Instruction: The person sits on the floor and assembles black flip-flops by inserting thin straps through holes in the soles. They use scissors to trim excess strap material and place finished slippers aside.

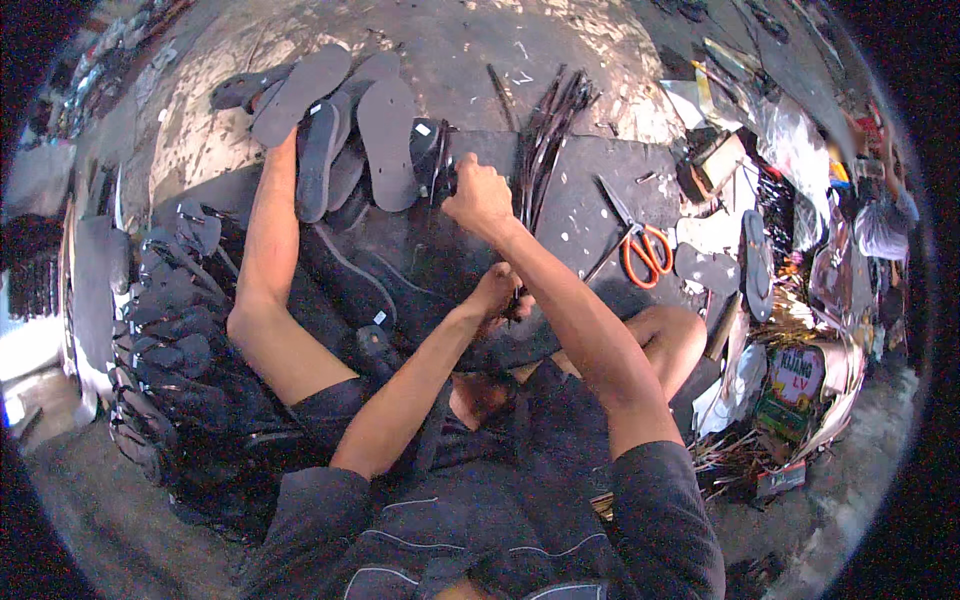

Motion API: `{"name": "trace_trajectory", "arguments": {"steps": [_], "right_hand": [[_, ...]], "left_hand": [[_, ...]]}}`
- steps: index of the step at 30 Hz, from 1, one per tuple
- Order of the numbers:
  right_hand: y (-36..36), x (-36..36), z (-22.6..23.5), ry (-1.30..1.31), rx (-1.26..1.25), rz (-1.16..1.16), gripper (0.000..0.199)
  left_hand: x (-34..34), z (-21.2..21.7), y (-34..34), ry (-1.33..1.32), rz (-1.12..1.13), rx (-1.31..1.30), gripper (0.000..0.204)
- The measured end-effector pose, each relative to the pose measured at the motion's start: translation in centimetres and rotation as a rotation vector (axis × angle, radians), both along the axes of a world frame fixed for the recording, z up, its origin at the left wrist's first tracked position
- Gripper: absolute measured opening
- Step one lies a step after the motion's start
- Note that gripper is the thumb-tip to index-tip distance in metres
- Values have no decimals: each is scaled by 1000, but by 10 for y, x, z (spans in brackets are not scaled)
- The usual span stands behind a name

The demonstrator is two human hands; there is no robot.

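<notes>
My right hand [481,199] is closed in a fist over the dark work surface, next to a dark, narrow thing that I cannot make out. Closer to my body, my left hand [492,292] is closed too, with a small dark piece showing at its fingers; its kind is unclear. Just beyond my right hand lies a bundle of thin black strips [548,140]. Several grey sandal soles, among them a sole [388,145], rest to the left of that hand. Orange-handled scissors [640,245] lie with their blades apart on the right.
A heap of dark sandals [170,300] is piled at my left. To the right are a small box [712,165], a single sandal [757,262], clear plastic bags [795,180] and a printed carton [795,390] among scraps. My bare legs flank the dark mat [590,180].
</notes>
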State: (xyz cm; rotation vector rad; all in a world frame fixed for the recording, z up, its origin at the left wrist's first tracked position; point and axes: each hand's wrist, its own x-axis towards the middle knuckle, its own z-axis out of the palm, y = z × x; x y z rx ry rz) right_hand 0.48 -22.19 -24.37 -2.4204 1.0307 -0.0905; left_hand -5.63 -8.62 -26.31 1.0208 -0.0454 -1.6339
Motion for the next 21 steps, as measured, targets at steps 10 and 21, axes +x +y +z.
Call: {"name": "trace_trajectory", "arguments": {"steps": [10,21], "right_hand": [[10,-182,138,-609,342,-289,14],[102,-221,92,-802,574,-565,39]], "left_hand": [[15,77,-16,580,366,-131,32],[-20,110,-32,286,350,-100,24]]}}
